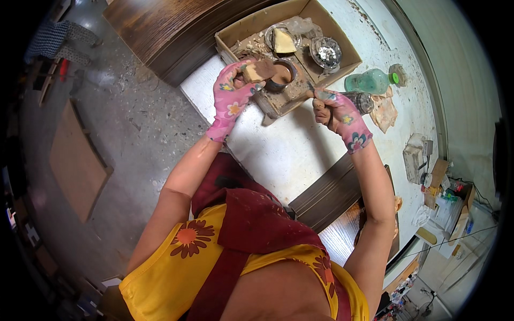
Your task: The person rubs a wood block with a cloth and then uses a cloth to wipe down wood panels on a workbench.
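Note:
My left hand (229,99), in a pink flowered glove, is closed around a light sponge block (259,70) whose upper face is stained brown. Just beside the block, a round tin (282,75) of brown paste stands at the near side of a shallow cardboard box (342,56). My right hand (337,112), gloved alike with brown-stained fingertips, is closed near the box's right corner. A thin brown end pokes out between its thumb and finger; what it is cannot be made out.
The box also holds a yellowish sponge piece (284,41) and a foil-covered round container (325,52). To the right lie a green bottle (369,81), a dark jar (363,102) and a crumpled cloth (383,112). Dark wooden panels (326,195) rest near my body and at the far left.

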The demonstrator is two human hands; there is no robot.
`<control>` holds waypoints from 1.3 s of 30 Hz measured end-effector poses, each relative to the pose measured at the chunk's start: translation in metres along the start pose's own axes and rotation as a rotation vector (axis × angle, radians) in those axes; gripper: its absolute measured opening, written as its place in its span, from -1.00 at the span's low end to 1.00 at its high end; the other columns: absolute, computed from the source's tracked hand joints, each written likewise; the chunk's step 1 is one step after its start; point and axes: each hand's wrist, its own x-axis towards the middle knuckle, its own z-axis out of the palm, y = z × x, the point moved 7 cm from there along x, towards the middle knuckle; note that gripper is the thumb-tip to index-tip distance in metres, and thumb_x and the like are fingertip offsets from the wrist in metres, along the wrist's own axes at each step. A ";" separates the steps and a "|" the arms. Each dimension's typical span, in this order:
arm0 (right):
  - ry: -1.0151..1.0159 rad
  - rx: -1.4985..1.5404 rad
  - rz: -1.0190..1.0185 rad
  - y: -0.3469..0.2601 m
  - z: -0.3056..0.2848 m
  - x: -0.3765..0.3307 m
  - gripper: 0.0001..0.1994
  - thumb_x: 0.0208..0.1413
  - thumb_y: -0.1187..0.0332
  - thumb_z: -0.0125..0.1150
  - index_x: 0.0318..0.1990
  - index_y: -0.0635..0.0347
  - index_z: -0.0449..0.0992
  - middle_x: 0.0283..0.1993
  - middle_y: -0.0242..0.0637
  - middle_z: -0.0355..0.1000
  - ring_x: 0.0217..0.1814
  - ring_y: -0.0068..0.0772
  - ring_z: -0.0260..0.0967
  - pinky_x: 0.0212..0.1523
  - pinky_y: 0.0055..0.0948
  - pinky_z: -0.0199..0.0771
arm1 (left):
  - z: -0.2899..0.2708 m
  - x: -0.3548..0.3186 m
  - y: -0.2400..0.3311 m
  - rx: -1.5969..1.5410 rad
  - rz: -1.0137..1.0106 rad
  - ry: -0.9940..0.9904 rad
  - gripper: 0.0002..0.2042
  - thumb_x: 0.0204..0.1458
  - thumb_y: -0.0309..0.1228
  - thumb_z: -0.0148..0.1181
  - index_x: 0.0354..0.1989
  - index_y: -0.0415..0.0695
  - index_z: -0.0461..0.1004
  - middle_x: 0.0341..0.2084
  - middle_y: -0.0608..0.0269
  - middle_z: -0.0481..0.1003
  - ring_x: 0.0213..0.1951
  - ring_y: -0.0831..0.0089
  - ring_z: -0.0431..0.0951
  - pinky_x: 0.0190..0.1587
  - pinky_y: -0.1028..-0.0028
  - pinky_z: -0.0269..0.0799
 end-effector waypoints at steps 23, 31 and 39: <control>-0.296 0.529 0.226 0.013 0.016 -0.003 -0.73 0.17 0.31 -0.19 -0.13 0.27 0.37 -0.68 -0.54 -0.02 -0.64 -0.57 -0.07 -0.52 -0.49 0.02 | -0.009 -0.001 -0.003 -0.027 -0.053 0.056 -0.51 -0.18 -0.77 0.20 0.01 -0.37 0.26 0.01 0.00 0.37 -0.05 0.31 0.45 0.01 0.36 0.46; -0.050 0.124 -0.048 0.003 0.010 -0.003 -0.76 0.15 0.33 0.02 -0.10 0.27 0.35 -0.62 -0.49 0.21 -0.66 -0.61 0.11 -0.63 -0.61 0.12 | -0.002 0.002 -0.006 0.035 -0.051 0.036 -0.49 -0.21 -0.79 0.19 0.01 -0.37 0.26 -0.02 0.05 0.37 -0.07 0.34 0.45 -0.02 0.43 0.46; 0.299 -0.524 -0.403 -0.015 0.045 -0.024 -0.77 0.12 0.24 0.15 -0.23 0.23 0.43 -0.62 -0.48 0.27 -0.67 -0.70 0.09 -0.65 -0.67 0.05 | 0.015 0.001 -0.010 -0.065 -0.116 0.051 -0.50 -0.23 -0.79 0.27 -0.01 -0.34 0.34 -0.08 0.12 0.42 -0.12 0.40 0.49 -0.06 0.47 0.48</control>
